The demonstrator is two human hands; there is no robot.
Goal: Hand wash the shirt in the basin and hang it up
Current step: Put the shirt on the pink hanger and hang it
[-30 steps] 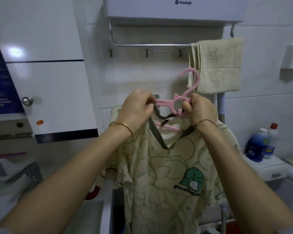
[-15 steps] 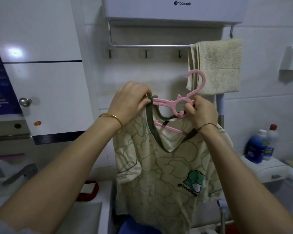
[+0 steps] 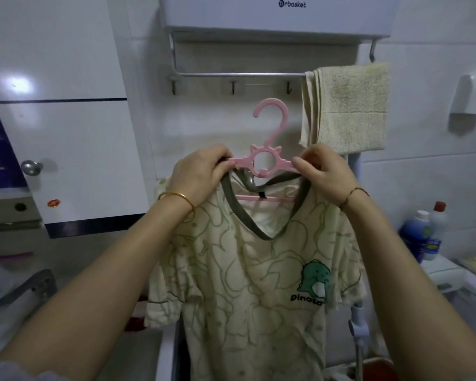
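I have the shirt (image 3: 248, 284) on the pink hanger (image 3: 264, 158), held up below the towel rail (image 3: 239, 75). My left hand (image 3: 198, 174) pinches the collar and hanger arm; my right hand (image 3: 324, 171) clamps the other arm.

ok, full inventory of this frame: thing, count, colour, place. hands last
shirt: 1, cream with green line print and dinosaur motif, on the hanger, centre
hanger: 1, pink, held up below the rail, hook not on it
towel: 1, beige, draped over the right end of the rail
rail: 1, metal, under the white wall unit, three small hooks beneath
wall unit: 1, white, top centre
cabinet: 1, white with round metal knob, left
tap: 1, metal, lower left
bottles: 2, one blue, one white with red cap, right ledge
left hand: 1, grips collar at the hanger's left shoulder
right hand: 1, pinches collar at the hanger's right shoulder
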